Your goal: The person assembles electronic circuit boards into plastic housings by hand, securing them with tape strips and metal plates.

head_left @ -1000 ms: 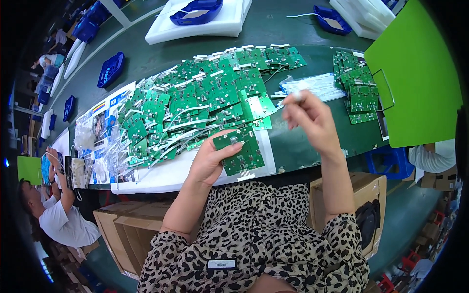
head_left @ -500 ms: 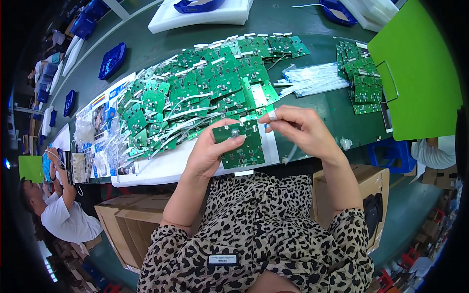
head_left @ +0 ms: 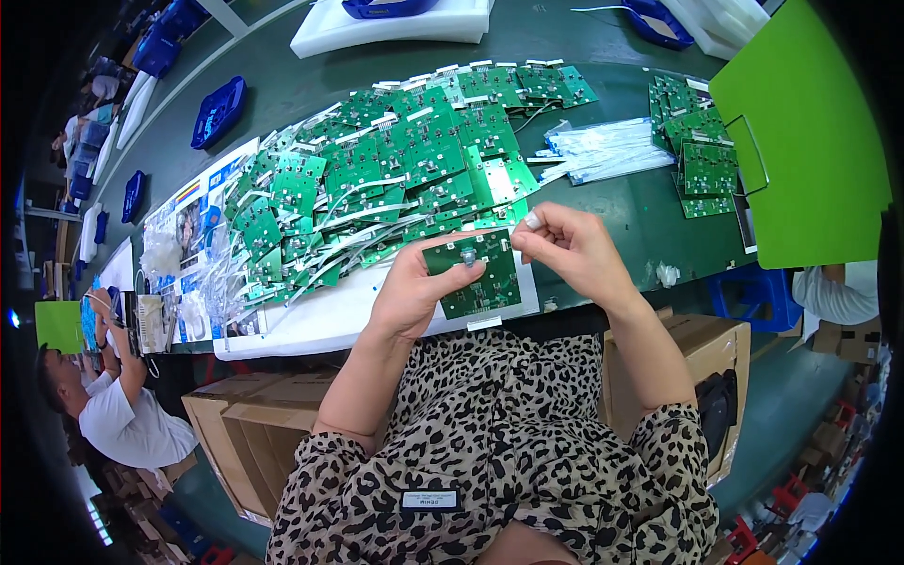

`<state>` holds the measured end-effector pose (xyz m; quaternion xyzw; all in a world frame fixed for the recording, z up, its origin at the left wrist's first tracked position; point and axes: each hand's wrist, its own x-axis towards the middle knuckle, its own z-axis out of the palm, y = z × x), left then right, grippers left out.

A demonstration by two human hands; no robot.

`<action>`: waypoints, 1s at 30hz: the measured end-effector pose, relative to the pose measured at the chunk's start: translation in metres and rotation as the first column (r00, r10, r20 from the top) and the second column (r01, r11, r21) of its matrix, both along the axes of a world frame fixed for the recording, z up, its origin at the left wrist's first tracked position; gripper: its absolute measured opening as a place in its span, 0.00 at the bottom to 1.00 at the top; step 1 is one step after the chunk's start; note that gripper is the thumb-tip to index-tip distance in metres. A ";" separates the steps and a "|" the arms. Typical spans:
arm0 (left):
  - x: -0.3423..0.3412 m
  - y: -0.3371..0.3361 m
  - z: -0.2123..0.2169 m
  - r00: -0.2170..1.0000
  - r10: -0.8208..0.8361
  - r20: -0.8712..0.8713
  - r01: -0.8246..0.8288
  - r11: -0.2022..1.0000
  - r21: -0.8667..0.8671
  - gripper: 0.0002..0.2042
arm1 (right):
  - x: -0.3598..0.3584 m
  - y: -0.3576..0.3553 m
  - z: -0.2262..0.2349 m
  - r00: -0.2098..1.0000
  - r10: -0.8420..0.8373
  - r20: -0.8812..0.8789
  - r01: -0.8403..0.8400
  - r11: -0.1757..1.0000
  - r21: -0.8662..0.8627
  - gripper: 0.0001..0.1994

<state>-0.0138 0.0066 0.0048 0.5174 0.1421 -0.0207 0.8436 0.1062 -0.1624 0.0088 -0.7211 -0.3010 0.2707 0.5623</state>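
Green circuit board (head_left: 492, 286) in hand, held face-up above the desk's (head_left: 607, 212) near edge, over a white sheet (head_left: 282, 345). Left hand (head_left: 405, 294): fingers closed on the board's left side, thumb pressed flat on its face, the others mostly hidden beneath. Right hand (head_left: 576, 252): thumb and forefinger nearly together at the board's upper right corner; cannot tell whether they pinch something thin or just touch the edge.

Step in hand, as I judge it: fine fingertip work at that corner, left hand acting as clamp. Next move seems to call for a steady board and small, exact pressure from the right, no flexing.

Pile of boards (head_left: 414, 155) further in from the near edge; bundle of white strips (head_left: 607, 151) right of it; smaller stack (head_left: 708, 168) towards the desk's right end.
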 end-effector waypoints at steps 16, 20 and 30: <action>0.004 -0.002 0.001 0.991 -0.084 -0.100 0.067 0.984 -0.166 0.14 | -0.013 -0.004 0.010 0.998 -0.048 0.043 0.045 0.996 0.076 0.07; 0.003 0.001 0.000 0.993 -0.068 -0.094 0.054 0.987 -0.151 0.13 | -0.008 -0.011 0.011 0.999 0.033 -0.023 -0.033 0.999 0.001 0.07; 0.004 0.000 0.005 0.997 -0.068 -0.045 0.064 0.993 -0.101 0.16 | -0.007 -0.017 0.008 0.992 -0.055 -0.112 0.066 0.992 0.104 0.04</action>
